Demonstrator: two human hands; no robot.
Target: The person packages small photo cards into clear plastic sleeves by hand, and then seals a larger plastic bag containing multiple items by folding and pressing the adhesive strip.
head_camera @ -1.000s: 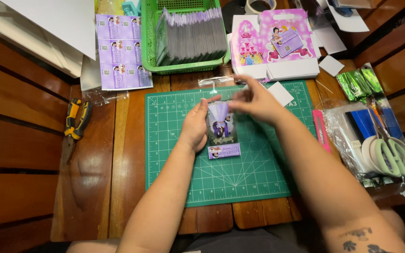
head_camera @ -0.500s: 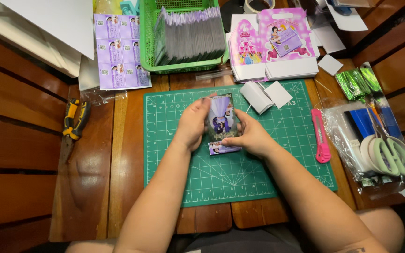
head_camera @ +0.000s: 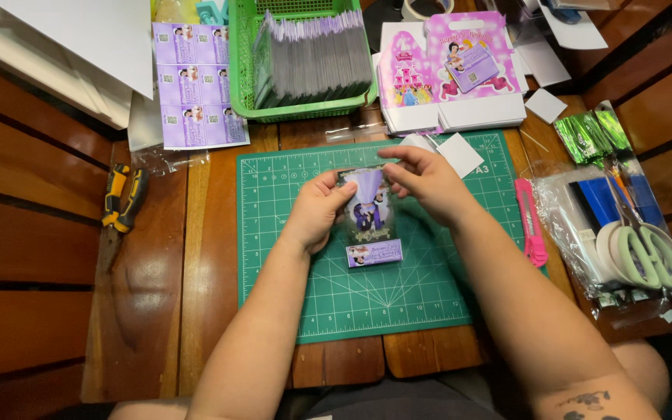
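Clear plastic wraps the small packet (head_camera: 367, 208) that is held between both hands over the middle of the green cutting mat (head_camera: 289, 280). The left hand (head_camera: 316, 211) is closed on the packet's left edge, thumb on the front. The right hand (head_camera: 428, 183) is pinched on its top right corner with the fingertips. A purple and dark picture is seen through the wrap, and the packet is held upright, tilted slightly toward the viewer. Just below it, a small purple label (head_camera: 374, 253) lies flat on the mat. Near the far right corner of the mat, white paper squares (head_camera: 460, 153) are lying. To the right of the mat, a pink utility knife (head_camera: 531, 223) rests on the wooden counter (head_camera: 204, 233), and further right a pair of pale green scissors (head_camera: 647, 253) lies on a clear bag. At the far side, a green basket (head_camera: 246, 78) filled with wrapped packets is set, with a pink printed box (head_camera: 453, 62) to its right and a purple sticker sheet (head_camera: 196, 82) to its left. A yellow and black tool (head_camera: 122, 201) lies at the left.
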